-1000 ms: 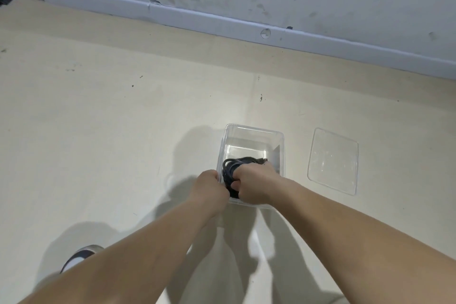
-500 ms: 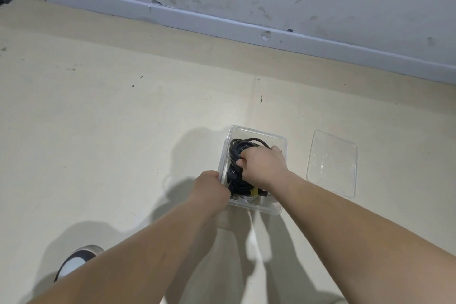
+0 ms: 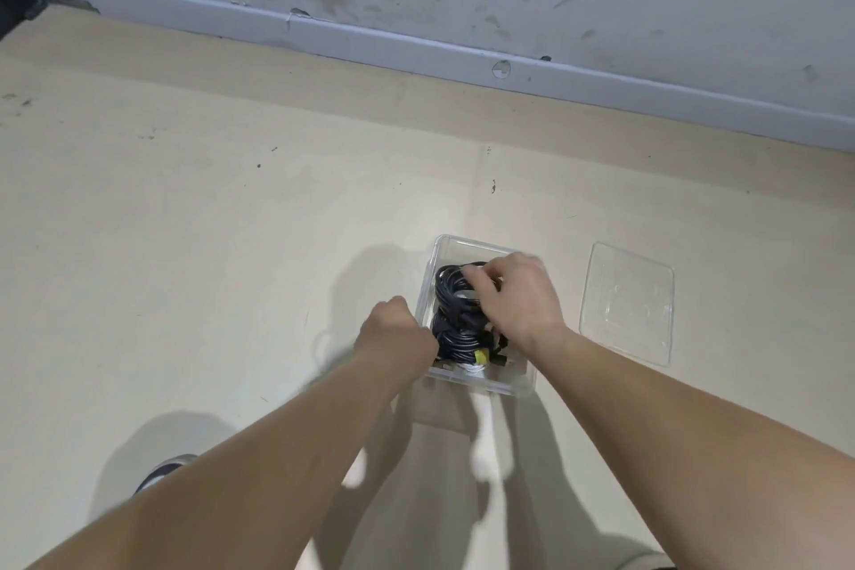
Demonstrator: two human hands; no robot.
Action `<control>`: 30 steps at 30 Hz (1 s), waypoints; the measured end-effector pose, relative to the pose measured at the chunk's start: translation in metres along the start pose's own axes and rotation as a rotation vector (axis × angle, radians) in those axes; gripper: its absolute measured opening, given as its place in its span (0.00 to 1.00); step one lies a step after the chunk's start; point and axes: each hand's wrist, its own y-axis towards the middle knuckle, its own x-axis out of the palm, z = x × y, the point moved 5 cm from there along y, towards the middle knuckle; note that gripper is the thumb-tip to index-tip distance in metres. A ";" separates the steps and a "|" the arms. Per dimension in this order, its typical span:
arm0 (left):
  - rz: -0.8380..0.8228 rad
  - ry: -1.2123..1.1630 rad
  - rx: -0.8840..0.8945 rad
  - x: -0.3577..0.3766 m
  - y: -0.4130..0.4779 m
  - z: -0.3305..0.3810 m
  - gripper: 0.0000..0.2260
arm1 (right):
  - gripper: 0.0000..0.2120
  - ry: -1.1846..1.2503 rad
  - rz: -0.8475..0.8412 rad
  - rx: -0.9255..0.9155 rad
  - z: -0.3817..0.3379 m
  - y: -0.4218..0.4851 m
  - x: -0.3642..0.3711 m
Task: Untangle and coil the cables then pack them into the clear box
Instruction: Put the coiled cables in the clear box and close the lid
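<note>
Pressing coiled black cables (image 3: 455, 329) into clear box (image 3: 481, 382) on floor (image 3: 231, 245).
Gripping far loops with right hand (image 3: 518, 301); cannot tell grip of left hand (image 3: 398, 331), curled at box's left wall. Treat as light, springy; take across bundled loops.

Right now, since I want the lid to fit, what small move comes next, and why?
Probably push the cables lower with the right hand, which grips their far loop; the left hand holds the box wall, and the lid lies beside.
</note>
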 end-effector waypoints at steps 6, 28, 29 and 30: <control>0.219 0.073 0.366 0.006 -0.014 0.051 0.13 | 0.16 -0.136 0.184 0.187 0.062 -0.027 -0.041; 0.028 0.130 0.328 0.088 0.016 0.077 0.13 | 0.16 -0.334 -0.329 0.283 0.172 -0.034 0.004; 0.023 0.127 0.330 0.089 0.016 0.077 0.13 | 0.13 -0.327 -0.266 0.306 0.172 -0.034 0.002; 0.022 0.121 0.331 0.089 0.015 0.077 0.13 | 0.11 -0.317 -0.230 0.335 0.169 -0.035 0.001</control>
